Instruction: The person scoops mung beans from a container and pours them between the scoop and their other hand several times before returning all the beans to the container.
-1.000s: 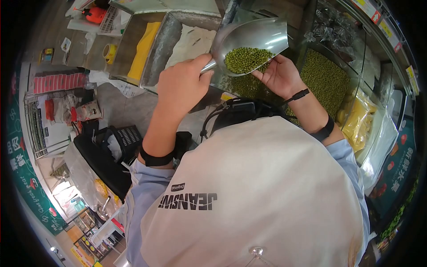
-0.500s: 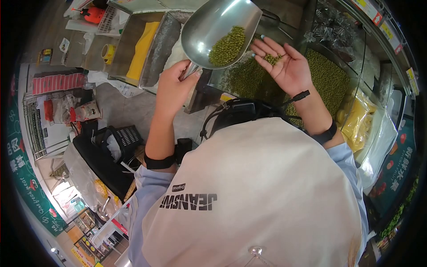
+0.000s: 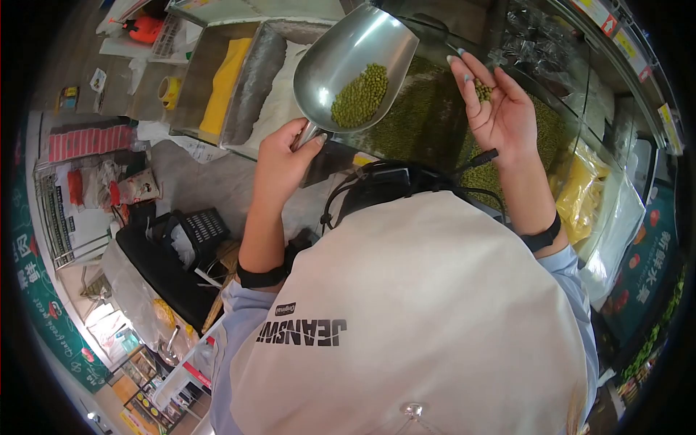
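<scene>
My left hand (image 3: 284,156) is closed round the handle of a metal scoop (image 3: 319,76), at the upper middle of the head view. A heap of green mung beans (image 3: 360,98) lies in the scoop's bowl. To the right, my right hand (image 3: 504,116) is turned palm up with its fingers curled, cupping a small amount of mung beans (image 3: 481,90). Below and between the hands is a bin of mung beans (image 3: 417,119), partly hidden by the scoop. More mung beans (image 3: 549,130) show behind my right wrist.
Left of the scoop stand a bin with white powder or grain (image 3: 279,101) and a bin holding a yellow sheet (image 3: 226,83). Yellow packets (image 3: 586,192) lie at the right. A black basket (image 3: 206,226) sits lower left.
My right hand has moved right, away from the scoop, and its fingers have curled more round the beans. The scoop has shifted slightly down and left, still in my left hand.
</scene>
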Tool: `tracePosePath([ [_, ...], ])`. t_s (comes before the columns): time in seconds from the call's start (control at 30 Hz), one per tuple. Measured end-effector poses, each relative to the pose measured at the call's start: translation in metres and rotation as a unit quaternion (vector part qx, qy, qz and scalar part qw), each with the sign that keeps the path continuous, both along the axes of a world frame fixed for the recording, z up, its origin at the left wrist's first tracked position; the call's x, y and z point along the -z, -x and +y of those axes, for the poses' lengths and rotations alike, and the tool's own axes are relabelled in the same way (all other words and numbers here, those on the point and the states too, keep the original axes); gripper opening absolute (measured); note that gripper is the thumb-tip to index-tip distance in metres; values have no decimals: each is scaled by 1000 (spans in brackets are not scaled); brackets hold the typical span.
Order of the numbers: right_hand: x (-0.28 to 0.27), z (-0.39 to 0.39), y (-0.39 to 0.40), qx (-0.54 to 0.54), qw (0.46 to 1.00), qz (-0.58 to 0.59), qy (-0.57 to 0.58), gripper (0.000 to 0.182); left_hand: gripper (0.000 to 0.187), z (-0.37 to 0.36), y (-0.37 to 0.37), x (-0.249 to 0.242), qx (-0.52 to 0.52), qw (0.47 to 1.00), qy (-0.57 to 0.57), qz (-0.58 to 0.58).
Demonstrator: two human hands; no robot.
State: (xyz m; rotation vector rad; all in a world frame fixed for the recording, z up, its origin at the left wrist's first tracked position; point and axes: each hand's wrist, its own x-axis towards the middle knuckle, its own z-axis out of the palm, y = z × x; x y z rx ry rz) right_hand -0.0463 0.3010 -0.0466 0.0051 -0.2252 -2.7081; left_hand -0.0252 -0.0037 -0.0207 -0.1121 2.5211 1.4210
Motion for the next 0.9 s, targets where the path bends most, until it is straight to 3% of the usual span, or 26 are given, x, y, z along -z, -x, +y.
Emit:
tracePosePath([
  [0.17,28,5,5,-4,972,201,118,41,23,0,-2,6,14,1000,5,17],
  [0.27,7,-3,-2,86,982,159,58,42,23,1,-4,8,9,1000,-8,20],
  [0.57,-16,-5,-5,46,983,48,171,47,23,5,-5,7,9,1000,-15,5],
  [0.77,-8,-12,-3,144,974,149,88,52,21,7,-6,8,15,1000,-12,-7],
  [0.9,-10,-11,-2,137,975,142,98,51,21,5,-6,15,28,999,-10,12],
])
